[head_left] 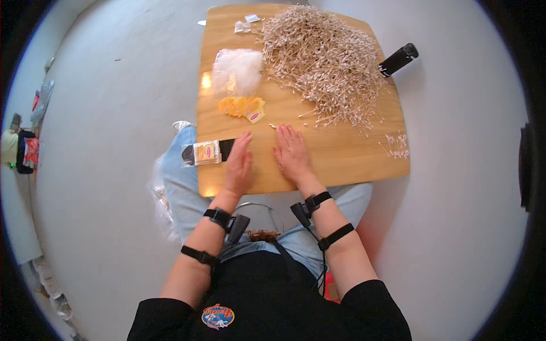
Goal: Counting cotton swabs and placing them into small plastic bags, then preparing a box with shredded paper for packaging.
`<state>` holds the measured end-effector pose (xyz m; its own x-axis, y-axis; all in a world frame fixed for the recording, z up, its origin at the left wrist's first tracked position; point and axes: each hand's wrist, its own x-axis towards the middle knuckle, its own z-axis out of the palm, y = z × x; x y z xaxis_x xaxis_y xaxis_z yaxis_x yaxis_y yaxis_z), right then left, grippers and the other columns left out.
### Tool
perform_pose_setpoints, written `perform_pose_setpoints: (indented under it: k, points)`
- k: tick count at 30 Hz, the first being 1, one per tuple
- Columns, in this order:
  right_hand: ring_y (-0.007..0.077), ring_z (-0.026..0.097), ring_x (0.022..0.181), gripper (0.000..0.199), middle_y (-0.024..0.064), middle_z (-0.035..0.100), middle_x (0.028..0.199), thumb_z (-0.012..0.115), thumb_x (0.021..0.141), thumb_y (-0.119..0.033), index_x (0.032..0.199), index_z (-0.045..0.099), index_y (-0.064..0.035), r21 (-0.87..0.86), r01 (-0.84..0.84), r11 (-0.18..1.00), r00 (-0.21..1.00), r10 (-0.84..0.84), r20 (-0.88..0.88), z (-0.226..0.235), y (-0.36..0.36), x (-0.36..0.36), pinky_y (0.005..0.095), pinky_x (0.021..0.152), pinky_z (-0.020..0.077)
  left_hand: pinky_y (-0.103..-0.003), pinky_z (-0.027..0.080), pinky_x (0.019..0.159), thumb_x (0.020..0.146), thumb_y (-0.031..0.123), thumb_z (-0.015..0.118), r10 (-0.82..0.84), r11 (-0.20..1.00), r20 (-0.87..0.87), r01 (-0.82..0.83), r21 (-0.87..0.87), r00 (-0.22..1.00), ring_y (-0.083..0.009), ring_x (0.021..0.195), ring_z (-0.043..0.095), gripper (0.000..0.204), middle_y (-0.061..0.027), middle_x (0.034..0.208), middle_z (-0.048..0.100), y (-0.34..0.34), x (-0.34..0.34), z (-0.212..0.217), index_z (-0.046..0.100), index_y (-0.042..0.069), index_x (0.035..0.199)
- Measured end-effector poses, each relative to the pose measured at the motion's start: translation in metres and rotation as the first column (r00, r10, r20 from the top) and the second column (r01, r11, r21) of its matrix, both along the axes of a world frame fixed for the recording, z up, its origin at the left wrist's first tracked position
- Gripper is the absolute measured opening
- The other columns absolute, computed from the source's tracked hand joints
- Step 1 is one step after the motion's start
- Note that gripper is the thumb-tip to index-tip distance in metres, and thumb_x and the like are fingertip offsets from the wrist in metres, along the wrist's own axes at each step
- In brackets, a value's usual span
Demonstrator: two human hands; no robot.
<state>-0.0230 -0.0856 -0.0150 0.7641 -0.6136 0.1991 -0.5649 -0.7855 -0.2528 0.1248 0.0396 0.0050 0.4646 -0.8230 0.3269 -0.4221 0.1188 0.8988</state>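
My left hand is at the table's near edge, fingers stretched out and turned partly on its side, holding nothing I can see. Just left of it lies a clear packet of cotton swabs with a yellow-orange card, on a flat black strip. Palm down on the wood, my right hand has its fingers extended and is apart from the left. A small whitish piece lies by its fingertips. Beyond the hands are a fanned row of yellow cards and a stack of clear plastic bags.
A big heap of loose cotton swabs covers the far right of the wooden table. More scattered swabs lie at the right edge. A black cylinder stands out past that edge. Small white packets are at the far left.
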Motion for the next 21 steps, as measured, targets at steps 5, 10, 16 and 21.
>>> perform_pose_setpoints:
  k: [5, 10, 16, 21]
  points:
    - [0.0310, 0.041, 0.137, 0.055, 0.0147, 0.047, 0.146, 0.058, 0.093, -0.027, 0.140, 0.046, -0.0019, 0.016, -0.036, 0.999, 0.996, 0.034, 0.082, 0.012, 0.012, -0.013, 0.0494, 0.114, 0.0289, -0.043, 0.032, 0.114, 0.094, 0.003, 0.049, -0.026, 0.999, 0.180, 0.017, 0.052, 0.983, -0.0369, 0.133, 0.045, 0.038, -0.0210, 0.140, 0.050, -0.003, -0.015, -0.012, 0.051, -0.001, 0.132]
    - [0.0318, 0.043, 0.136, 0.055, 0.0162, 0.048, 0.144, 0.058, 0.093, -0.023, 0.141, 0.044, -0.0020, 0.037, 0.010, 0.999, 0.997, -0.013, 0.081, 0.013, 0.015, -0.018, 0.0490, 0.113, 0.0313, -0.048, 0.029, 0.114, 0.098, 0.010, 0.049, 0.217, 0.959, 0.357, -0.266, 0.093, 0.908, -0.0378, 0.136, 0.040, 0.040, -0.0213, 0.144, 0.046, 0.009, 0.038, -0.013, 0.047, 0.001, 0.137]
    - [0.0288, 0.043, 0.136, 0.052, 0.0134, 0.050, 0.144, 0.057, 0.093, -0.028, 0.138, 0.049, -0.0028, 0.073, 0.026, 0.997, 0.995, -0.033, 0.091, 0.015, 0.017, -0.015, 0.0462, 0.115, 0.0287, -0.054, 0.016, 0.118, 0.104, 0.028, 0.037, 0.108, 0.802, 0.685, -0.470, 0.369, 0.721, -0.0396, 0.145, 0.024, 0.050, -0.0205, 0.154, 0.034, 0.024, 0.108, -0.030, 0.037, 0.005, 0.149]
    - [0.0278, 0.044, 0.134, 0.050, 0.0131, 0.052, 0.141, 0.056, 0.093, -0.029, 0.135, 0.052, -0.0032, 0.042, 0.029, 0.999, 0.993, -0.034, 0.117, 0.017, 0.012, -0.016, 0.0448, 0.114, 0.0302, -0.054, 0.014, 0.118, 0.104, 0.033, 0.033, 0.016, 0.771, 0.698, -0.453, 0.448, 0.716, -0.0398, 0.145, 0.023, 0.054, -0.0197, 0.156, 0.030, 0.022, 0.111, -0.031, 0.031, 0.007, 0.152]
